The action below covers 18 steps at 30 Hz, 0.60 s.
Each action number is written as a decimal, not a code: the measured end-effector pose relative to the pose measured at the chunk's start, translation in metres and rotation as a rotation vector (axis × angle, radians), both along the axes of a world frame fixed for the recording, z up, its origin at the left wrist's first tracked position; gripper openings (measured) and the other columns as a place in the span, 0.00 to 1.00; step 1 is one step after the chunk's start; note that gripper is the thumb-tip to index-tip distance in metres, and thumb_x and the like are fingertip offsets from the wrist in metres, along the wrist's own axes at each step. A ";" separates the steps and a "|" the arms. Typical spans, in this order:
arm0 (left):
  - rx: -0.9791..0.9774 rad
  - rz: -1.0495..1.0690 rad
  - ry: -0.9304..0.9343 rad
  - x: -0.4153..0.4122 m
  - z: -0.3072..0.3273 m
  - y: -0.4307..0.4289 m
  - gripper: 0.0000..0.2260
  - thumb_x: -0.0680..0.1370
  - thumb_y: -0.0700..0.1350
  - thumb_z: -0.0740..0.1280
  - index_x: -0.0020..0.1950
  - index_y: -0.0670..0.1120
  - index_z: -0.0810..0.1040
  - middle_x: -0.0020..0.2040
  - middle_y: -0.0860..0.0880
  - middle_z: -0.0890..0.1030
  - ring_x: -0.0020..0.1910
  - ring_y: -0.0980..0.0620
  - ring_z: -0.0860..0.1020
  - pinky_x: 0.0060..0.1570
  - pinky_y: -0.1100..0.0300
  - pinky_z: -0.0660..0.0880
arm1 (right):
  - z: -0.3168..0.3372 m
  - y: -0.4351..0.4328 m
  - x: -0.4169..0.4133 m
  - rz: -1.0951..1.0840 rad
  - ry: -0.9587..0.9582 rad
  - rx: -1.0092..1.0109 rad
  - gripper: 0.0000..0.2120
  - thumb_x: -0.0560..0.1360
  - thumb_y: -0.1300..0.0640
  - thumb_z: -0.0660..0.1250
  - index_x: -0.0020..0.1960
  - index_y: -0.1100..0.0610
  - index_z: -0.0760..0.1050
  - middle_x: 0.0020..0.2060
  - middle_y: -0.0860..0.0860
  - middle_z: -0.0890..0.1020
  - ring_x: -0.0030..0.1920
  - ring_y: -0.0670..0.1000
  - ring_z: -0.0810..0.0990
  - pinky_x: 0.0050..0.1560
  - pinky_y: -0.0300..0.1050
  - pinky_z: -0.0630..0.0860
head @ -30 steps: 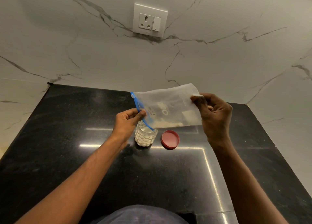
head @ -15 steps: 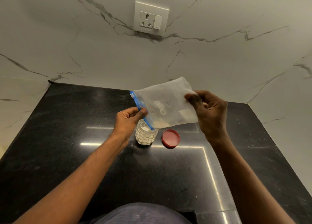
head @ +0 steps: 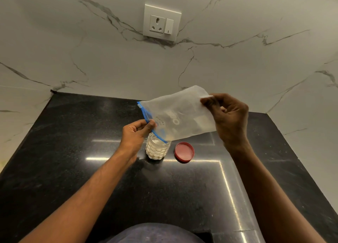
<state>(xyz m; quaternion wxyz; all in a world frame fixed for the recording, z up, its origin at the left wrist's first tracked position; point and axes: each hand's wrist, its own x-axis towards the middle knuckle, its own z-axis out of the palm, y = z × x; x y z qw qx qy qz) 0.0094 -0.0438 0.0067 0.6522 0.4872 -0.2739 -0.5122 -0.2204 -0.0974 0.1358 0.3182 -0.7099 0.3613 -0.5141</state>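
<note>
**Bag [head: 179,118] tilts steeper over jar [head: 157,150]**

Right hand [head: 229,120] pinches the raised end, left hand [head: 136,133] the blue mouth just above the jar. If the mouth drifts off the rim, powder spills onto the counter [head: 73,151] by the lid [head: 184,151].

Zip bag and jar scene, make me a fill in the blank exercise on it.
The left hand pinches the zip bag at its ____ zip strip, above the jar.
The right hand holds the zip bag's other end ____ than the zip end.
The ____ lid lies beside the jar on the countertop.
Missing words: blue; higher; red.
</note>
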 end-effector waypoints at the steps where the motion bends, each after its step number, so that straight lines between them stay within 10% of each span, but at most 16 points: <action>1: 0.001 -0.004 -0.003 0.000 -0.001 0.000 0.06 0.79 0.41 0.73 0.55 0.46 0.86 0.50 0.51 0.90 0.50 0.56 0.88 0.46 0.69 0.81 | 0.000 -0.001 0.000 -0.001 -0.009 0.002 0.04 0.79 0.58 0.74 0.53 0.56 0.86 0.44 0.50 0.89 0.43 0.53 0.88 0.42 0.56 0.87; 9: 0.033 0.008 0.016 -0.002 -0.005 0.001 0.07 0.79 0.42 0.74 0.57 0.45 0.86 0.51 0.50 0.90 0.51 0.55 0.88 0.46 0.68 0.82 | -0.001 0.001 0.002 0.070 0.064 0.072 0.03 0.79 0.56 0.75 0.52 0.50 0.85 0.45 0.49 0.88 0.43 0.51 0.88 0.41 0.47 0.86; 14: 0.071 0.054 0.078 0.001 -0.006 0.001 0.08 0.78 0.43 0.74 0.56 0.45 0.87 0.51 0.48 0.90 0.51 0.53 0.88 0.50 0.64 0.83 | -0.008 0.000 -0.023 0.065 0.356 0.284 0.30 0.69 0.43 0.82 0.68 0.44 0.76 0.60 0.44 0.83 0.60 0.44 0.83 0.56 0.43 0.82; 18: 0.104 0.077 0.105 0.003 -0.010 0.002 0.11 0.77 0.43 0.75 0.58 0.43 0.86 0.54 0.46 0.89 0.55 0.50 0.87 0.54 0.60 0.81 | -0.019 0.008 -0.030 0.002 0.359 0.238 0.08 0.76 0.56 0.77 0.54 0.56 0.83 0.48 0.50 0.87 0.50 0.52 0.86 0.53 0.59 0.84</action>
